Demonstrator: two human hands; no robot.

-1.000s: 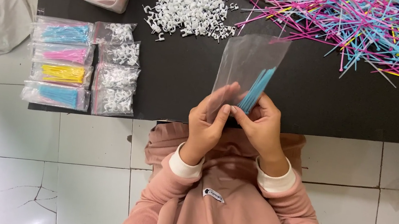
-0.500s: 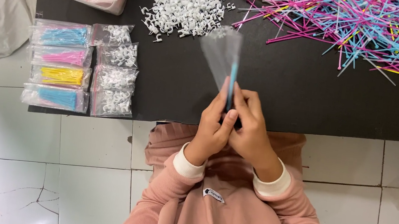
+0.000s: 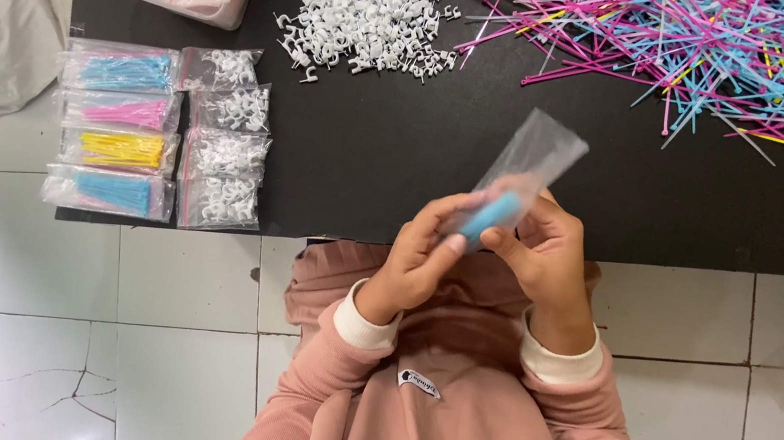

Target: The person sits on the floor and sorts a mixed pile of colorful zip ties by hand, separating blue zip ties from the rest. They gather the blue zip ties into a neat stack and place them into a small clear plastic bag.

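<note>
Head view: I note the left hand (image 3: 417, 259) and right hand (image 3: 549, 256) both pinching a clear plastic bag (image 3: 531, 163) holding blue cable ties (image 3: 492, 215), raised above the black table's (image 3: 371, 147) near edge. Filled packets (image 3: 116, 128) lie far left.

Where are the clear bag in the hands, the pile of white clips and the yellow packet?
clear bag (image 3: 541, 149), head view, on its empty upper half.
pile of white clips (image 3: 369, 10), head view, middle of the heap.
yellow packet (image 3: 118, 151), head view, on the yellow bundle inside.
</note>
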